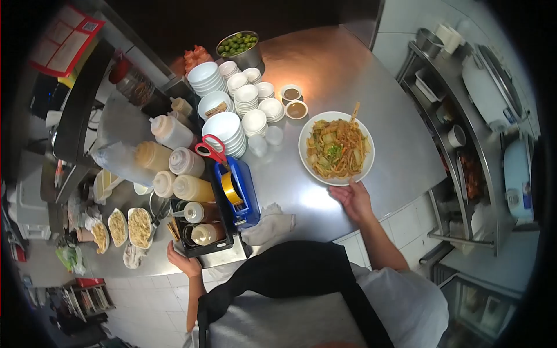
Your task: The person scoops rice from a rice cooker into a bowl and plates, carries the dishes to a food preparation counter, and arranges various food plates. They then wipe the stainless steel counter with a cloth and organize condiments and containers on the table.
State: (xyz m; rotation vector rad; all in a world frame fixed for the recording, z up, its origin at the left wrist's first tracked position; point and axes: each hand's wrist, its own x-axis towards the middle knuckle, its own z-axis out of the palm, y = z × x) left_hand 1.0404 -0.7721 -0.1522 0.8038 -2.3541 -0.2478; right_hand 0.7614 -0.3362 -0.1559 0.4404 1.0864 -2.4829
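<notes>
A white plate point(303, 152) heaped with noodles and vegetables point(336, 149) stands on the steel counter, a wooden stick poking out at its top. My right hand point(351, 200) is at the plate's lower rim, fingers spread, with the thumb side near or touching the rim. My left hand point(184, 261) is beside the lower left corner of a black crate point(212, 248) of squeeze bottles, its fingers loosely extended and holding nothing that I can see. A blue box point(248, 194) with yellow tape and red-handled scissors point(213, 149) stands between the crate and the plate.
Stacked white bowls point(223, 129), small dishes point(254, 120) and two sauce cups point(296, 109) stand behind. A metal bowl of green fruit point(239, 49) is at the back. A grey cloth point(270, 227) lies at the front edge. Steel shelves point(493, 223) rise at right; filled trays point(140, 227) are at left.
</notes>
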